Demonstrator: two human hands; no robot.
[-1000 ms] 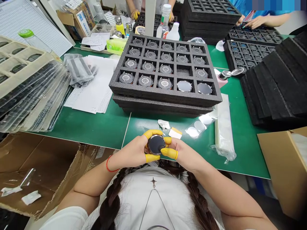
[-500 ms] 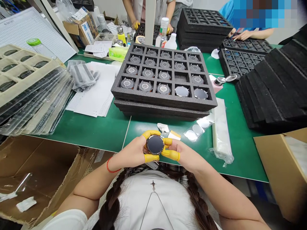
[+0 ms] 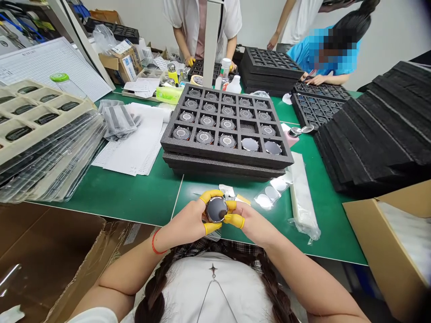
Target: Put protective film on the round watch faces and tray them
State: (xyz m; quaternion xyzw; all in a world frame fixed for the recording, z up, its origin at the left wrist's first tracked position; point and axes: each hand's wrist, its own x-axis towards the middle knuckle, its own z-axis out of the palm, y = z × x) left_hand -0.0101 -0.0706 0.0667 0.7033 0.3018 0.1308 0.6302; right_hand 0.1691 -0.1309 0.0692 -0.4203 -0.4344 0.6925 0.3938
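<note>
A round watch body (image 3: 217, 209) with a dark glass face turned up is held between both hands over the front edge of the green table. My left hand (image 3: 191, 217), in yellow finger cots, grips its left side with thumb below and finger above. My right hand (image 3: 247, 220), also with yellow cots, pinches its right side. Beyond them a black foam tray (image 3: 222, 152) on a stack holds several watch bodies; one compartment in its second row from the front has no watch. White scraps (image 3: 227, 191) and round clear films (image 3: 269, 195) lie near my right hand.
Pale trays (image 3: 50, 132) are stacked at left beside papers (image 3: 134, 148). A plastic-wrapped white pack (image 3: 303, 197) and a pink pump bottle (image 3: 291, 137) stand right of the tray. Black foam stacks (image 3: 380, 134) and a cardboard box (image 3: 387, 233) are at far right. Several people are across the table.
The camera view has tilted up, showing more of the people opposite. Both hands still hold the watch body, whose face is tilted slightly differently.
</note>
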